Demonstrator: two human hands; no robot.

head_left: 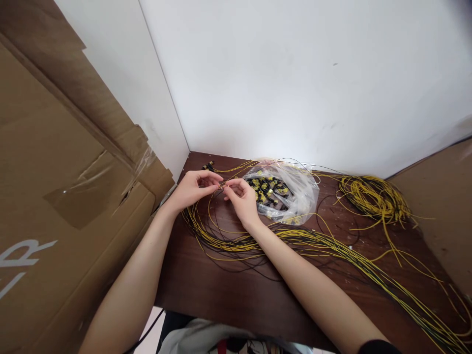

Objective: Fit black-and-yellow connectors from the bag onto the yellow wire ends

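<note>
Near the back left of the dark brown table, my left hand (197, 188) pinches the end of a thin wire between thumb and fingers. My right hand (241, 196) meets it fingertip to fingertip, closed on the same small spot; the tiny part between them is too small to make out. Under my wrists a long bundle of yellow and black wires (302, 238) curves over the table. Just right of my right hand lies an open clear plastic bag (308, 191) of small black and yellow connectors (265, 189).
A coiled bundle of yellow and black wires (372, 196) lies at the back right. A few black connectors (208, 166) sit at the back left corner. Large cardboard (73, 147) stands on the left, more cardboard (442, 196) on the right, and a white wall (295, 88) behind.
</note>
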